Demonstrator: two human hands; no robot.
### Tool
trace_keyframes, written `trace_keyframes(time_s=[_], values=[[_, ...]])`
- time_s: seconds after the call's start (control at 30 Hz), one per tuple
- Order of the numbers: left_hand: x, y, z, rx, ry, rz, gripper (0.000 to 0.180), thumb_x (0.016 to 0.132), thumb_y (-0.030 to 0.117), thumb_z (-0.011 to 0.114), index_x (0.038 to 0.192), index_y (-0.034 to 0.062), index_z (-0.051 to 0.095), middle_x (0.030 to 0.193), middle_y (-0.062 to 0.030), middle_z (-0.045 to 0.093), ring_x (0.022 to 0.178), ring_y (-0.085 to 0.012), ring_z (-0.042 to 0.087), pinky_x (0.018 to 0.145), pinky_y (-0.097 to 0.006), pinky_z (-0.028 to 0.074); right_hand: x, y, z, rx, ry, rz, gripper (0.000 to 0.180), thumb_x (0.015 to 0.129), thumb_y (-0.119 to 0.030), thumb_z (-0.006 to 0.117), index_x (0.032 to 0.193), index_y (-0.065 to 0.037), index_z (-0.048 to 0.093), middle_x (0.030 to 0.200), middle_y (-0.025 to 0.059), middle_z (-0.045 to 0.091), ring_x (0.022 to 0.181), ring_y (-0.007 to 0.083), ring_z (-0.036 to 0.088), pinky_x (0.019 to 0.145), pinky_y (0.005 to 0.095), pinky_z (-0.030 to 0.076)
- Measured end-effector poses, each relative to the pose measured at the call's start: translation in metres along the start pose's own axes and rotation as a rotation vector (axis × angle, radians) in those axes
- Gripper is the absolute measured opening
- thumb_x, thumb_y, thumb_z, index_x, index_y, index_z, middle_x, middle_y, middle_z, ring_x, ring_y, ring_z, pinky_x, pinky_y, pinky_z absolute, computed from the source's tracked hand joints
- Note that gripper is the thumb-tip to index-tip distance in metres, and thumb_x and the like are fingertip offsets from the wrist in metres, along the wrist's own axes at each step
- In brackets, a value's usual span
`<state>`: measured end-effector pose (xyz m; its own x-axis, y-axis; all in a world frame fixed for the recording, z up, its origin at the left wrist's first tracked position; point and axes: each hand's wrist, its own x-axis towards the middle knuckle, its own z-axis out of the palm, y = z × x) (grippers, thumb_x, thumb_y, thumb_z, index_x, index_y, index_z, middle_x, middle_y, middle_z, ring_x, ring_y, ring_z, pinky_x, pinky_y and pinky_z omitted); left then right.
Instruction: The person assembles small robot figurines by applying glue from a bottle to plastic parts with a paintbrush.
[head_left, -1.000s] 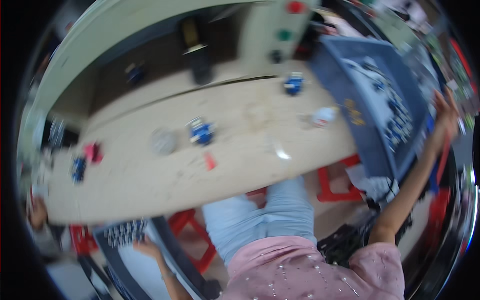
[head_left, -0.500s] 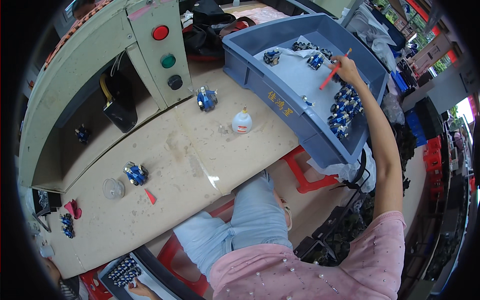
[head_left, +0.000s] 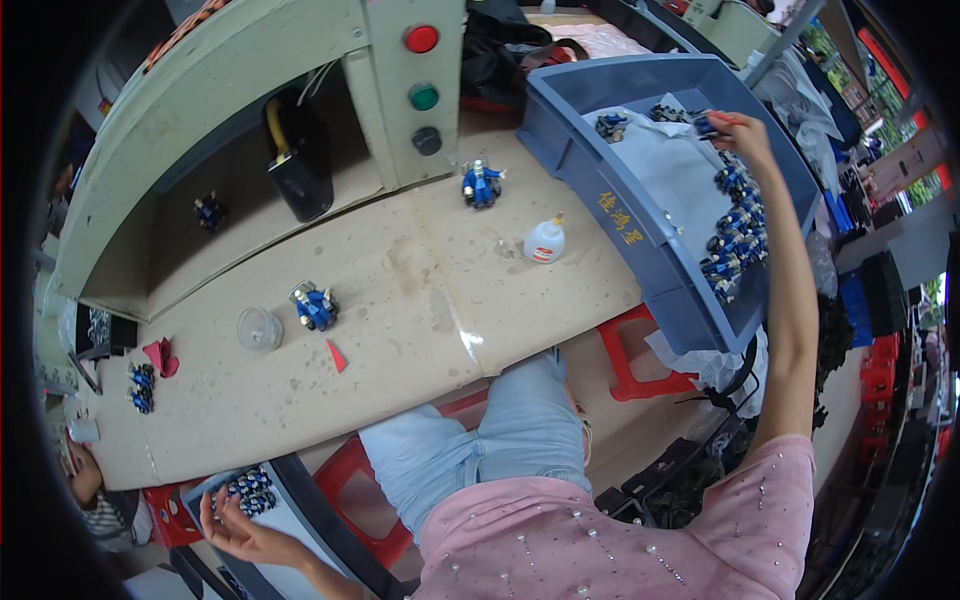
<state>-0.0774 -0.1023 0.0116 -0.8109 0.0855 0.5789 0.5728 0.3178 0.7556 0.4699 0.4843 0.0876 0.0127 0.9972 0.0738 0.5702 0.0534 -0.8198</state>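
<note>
Reaching toward two o'clock, our right hand (head_left: 748, 138) gripped a red stick (head_left: 735, 118); crowded toys (head_left: 738, 225) likely demanded light contact. Toward seven, our left hand (head_left: 242, 530) hung, fingers spread.

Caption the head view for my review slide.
Right hand holding a red stick over a blue-grey bin of small blue figures; left hand open at a low tray of similar figures.

Factory wkshp: pushbtn mach. (head_left: 250, 85), bench (head_left: 400, 300), bin (head_left: 645, 250) w/ toys (head_left: 735, 235).

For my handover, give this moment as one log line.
right hand: holding red stick, over blue bin | left hand: open, over dark tray | table: bottle, cup
</note>
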Motion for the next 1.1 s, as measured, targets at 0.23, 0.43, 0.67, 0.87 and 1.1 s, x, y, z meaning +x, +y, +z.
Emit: trace_keyframes(time_s=[0.23,0.43,0.67,0.87,1.1], values=[[-0.063,0.122,0.090,-1.298,-1.343,-0.520,0.083,0.076,0.005,0.070,0.144,0.0040,0.022,0.137,-0.0183,0.040,0.115,-0.0297,0.053,0.090,-0.038,0.047,-0.276,-0.182,0.052,-0.104,-0.335,-0.708,0.046,0.065,-0.039,0.079,0.088,-0.002,0.065,0.071,0.0049,0.066,0.067,0.0159,0.063,0.064,0.0248,0.048],[-0.083,0.096,0.096,-1.088,-1.398,-0.428,0.069,0.082,-0.001,0.065,0.142,0.0037,0.029,0.136,-0.0135,0.040,0.118,-0.0213,0.049,0.094,-0.033,0.045,-0.351,-0.201,0.230,-0.083,-0.789,-0.728,0.038,0.064,-0.013,0.081,0.095,0.001,0.065,0.078,0.0128,0.065,0.067,0.0217,0.064,0.064,0.0311,0.050],[-0.072,0.048,0.084,-1.160,-1.042,-0.785,0.058,0.090,0.014,0.063,0.136,-0.0034,0.034,0.117,-0.0118,0.056,0.101,-0.0194,0.061,0.085,-0.032,0.052,-0.340,-0.197,0.291,0.678,-0.736,-0.495,0.056,0.087,-0.047,0.057,0.106,0.005,0.062,0.077,0.0091,0.061,0.064,0.0154,0.056,0.060,0.0263,0.045],[-0.074,0.031,0.083,-1.186,-0.895,-0.818,0.055,0.090,0.017,0.063,0.133,-0.0032,0.036,0.110,-0.0088,0.057,0.098,-0.0137,0.059,0.086,-0.028,0.049,-0.362,-0.192,0.300,0.617,-0.670,-0.398,0.042,0.095,-0.030,0.055,0.108,0.010,0.060,0.073,0.0100,0.059,0.061,0.0148,0.056,0.056,0.0256,0.045],[-0.077,0.031,0.093,-0.965,-0.921,-0.737,0.045,0.090,0.028,0.065,0.116,-0.0005,0.042,0.094,-0.0027,0.058,0.073,-0.0046,0.050,0.061,-0.021,0.042,-0.385,-0.198,0.299,0.402,-0.601,-0.711,0.020,0.085,-0.014,0.066,0.094,0.004,0.068,0.076,0.0115,0.064,0.063,0.0169,0.061,0.058,0.0250,0.048]])
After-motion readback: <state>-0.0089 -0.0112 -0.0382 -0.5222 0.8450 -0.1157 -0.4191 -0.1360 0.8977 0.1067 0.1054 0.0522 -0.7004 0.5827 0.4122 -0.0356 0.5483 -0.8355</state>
